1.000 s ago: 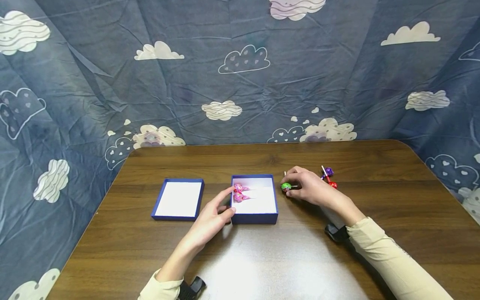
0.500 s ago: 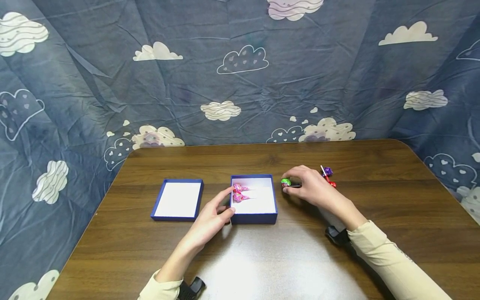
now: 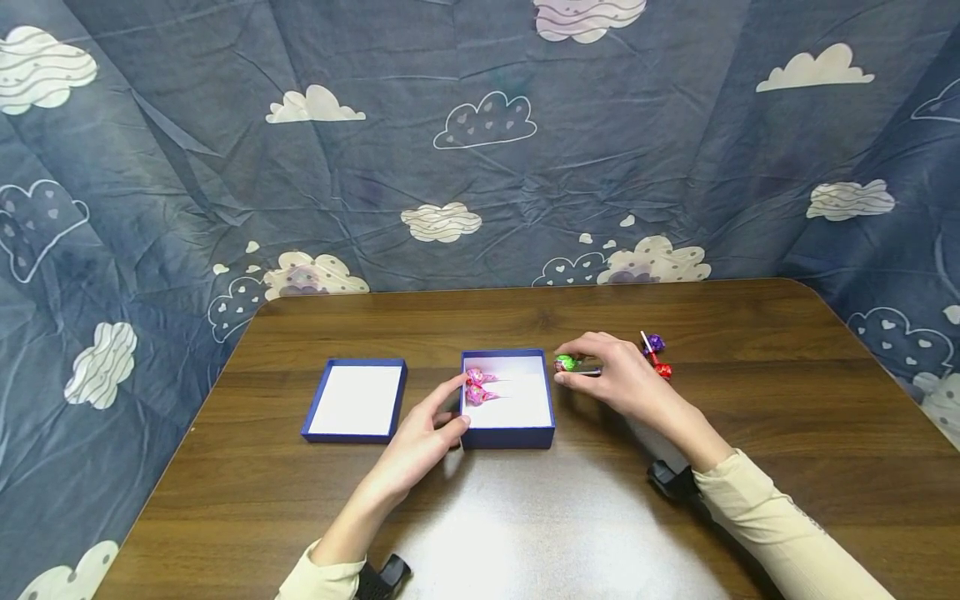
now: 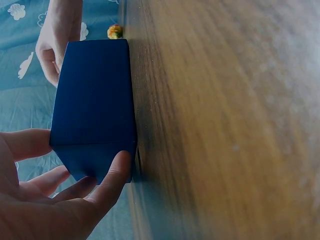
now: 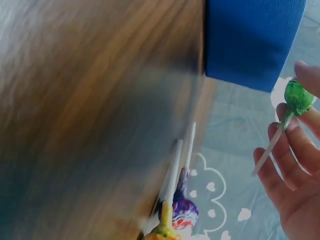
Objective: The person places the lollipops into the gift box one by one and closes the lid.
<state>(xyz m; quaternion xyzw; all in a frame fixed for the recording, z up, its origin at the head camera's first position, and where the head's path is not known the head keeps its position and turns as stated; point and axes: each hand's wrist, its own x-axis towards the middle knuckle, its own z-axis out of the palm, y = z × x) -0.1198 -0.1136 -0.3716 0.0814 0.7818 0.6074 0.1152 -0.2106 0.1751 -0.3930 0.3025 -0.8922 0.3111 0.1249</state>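
Between the thumb and fingers of my right hand [image 3: 630, 377] is a green-wrapped lollipop [image 3: 567, 363]. In the right wrist view this lollipop [image 5: 298, 97] is off the table, its white stick angled down across the fingers. Just left of it stands a blue box [image 3: 508, 437] with a white inside, uncovered. Two pink lollipops [image 3: 477, 394] lie side by side along the box's left inner wall. My left hand [image 3: 420, 437] rests its fingertips against the box's left side. In the left wrist view the spread fingers [image 4: 117, 170] touch the end wall.
A blue-rimmed lid [image 3: 356, 400], white inside up, lies left of the box. Behind the right hand are a purple lollipop [image 3: 655, 342] and a red one [image 3: 663, 370]. A yellow lollipop [image 5: 162, 232] shows in the right wrist view. A cloud-printed cloth [image 3: 480, 192] hangs behind the table.
My right hand has lifted the green lollipop and brought it slightly left, closer to the box. The left hand and the box have stayed in place.
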